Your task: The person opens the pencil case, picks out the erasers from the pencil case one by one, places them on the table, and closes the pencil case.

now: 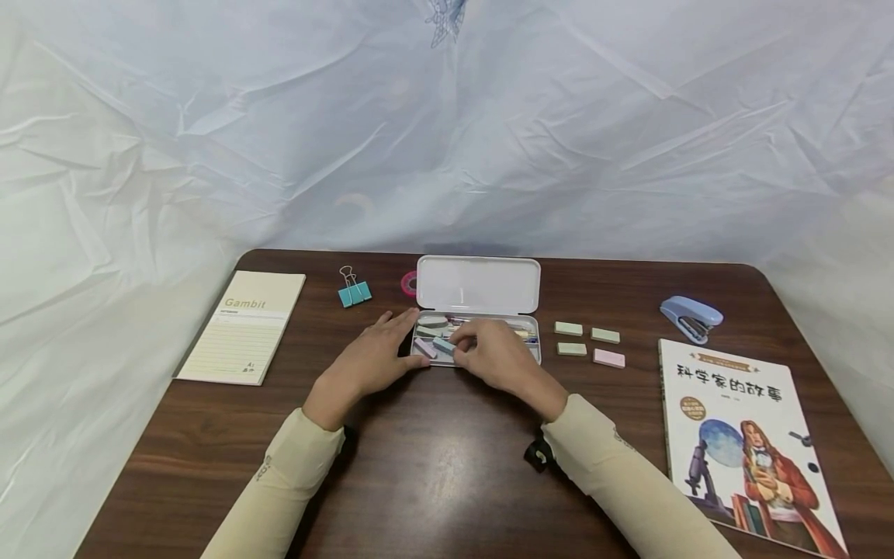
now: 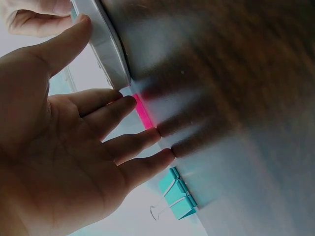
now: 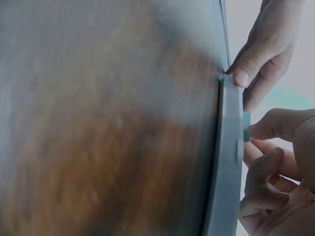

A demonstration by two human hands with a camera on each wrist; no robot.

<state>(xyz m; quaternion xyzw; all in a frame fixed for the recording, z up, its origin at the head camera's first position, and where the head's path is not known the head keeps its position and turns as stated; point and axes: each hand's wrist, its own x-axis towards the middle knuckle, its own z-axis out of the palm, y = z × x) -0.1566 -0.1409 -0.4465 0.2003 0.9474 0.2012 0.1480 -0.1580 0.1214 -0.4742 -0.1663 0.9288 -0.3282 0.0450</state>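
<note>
An open white pencil case (image 1: 478,285) lies at the table's far middle, with several erasers and some pens in its tray. My left hand (image 1: 370,357) rests at the case's left end, fingers extended, the thumb touching its near left corner; the left wrist view shows this hand (image 2: 83,142) with fingers spread. My right hand (image 1: 499,357) is over the tray and pinches a blue-green eraser (image 1: 443,345). In the right wrist view that eraser (image 3: 247,126) shows at the case's rim (image 3: 229,157), against the right thumb. A pink eraser (image 1: 424,348) lies beside it in the tray.
Right of the case lie three pale green erasers (image 1: 571,349) and a pink one (image 1: 609,358). Farther right are a blue stapler (image 1: 690,317) and a book (image 1: 740,435). To the left are a teal binder clip (image 1: 355,293), a pink tape roll (image 1: 409,283) and a notepad (image 1: 240,326).
</note>
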